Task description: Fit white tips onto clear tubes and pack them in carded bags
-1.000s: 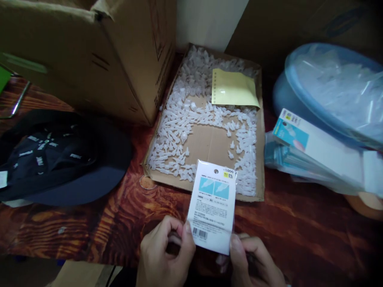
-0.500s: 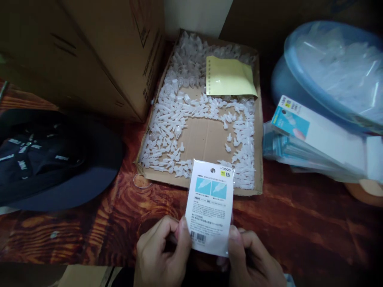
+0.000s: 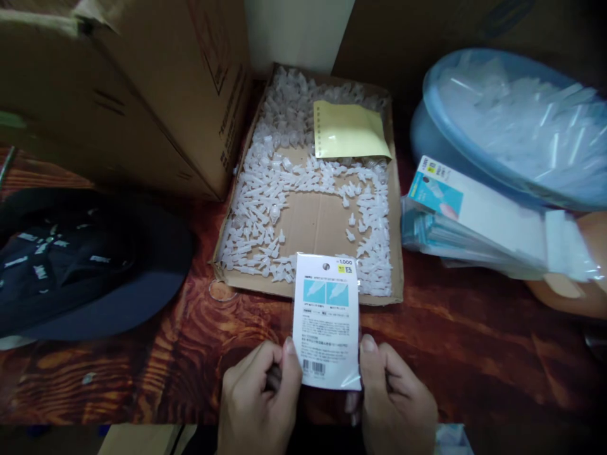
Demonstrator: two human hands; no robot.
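Note:
A white printed card in a clear plastic sleeve [image 3: 326, 322] is held up in front of me, its back side with pictures, text and a barcode facing me. My left hand [image 3: 260, 398] pinches its lower left edge between thumb and curled fingers. At the lower right edge, my right hand [image 3: 396, 398] grips the sleeve the same way, thumb on top. Beyond the card lies a shallow cardboard tray [image 3: 310, 221] with many small white plastic nozzle tips [image 3: 251, 218] and clear plastic pieces [image 3: 289, 101]. A yellow sheet [image 3: 351, 129] rests over some of them.
A blue basin [image 3: 427, 120] of packed clear plastic stands at the back right, with a stack of similar cards [image 3: 488, 208] before it. A dark hat [image 3: 156, 272] lies left on the wood-patterned table [image 3: 156, 373]. Behind it stands a large cardboard box [image 3: 156, 95].
The view has shifted slightly, so the tray and basin appear further left. My right hand has changed its hold a little, the thumb now straighter along the card's edge.

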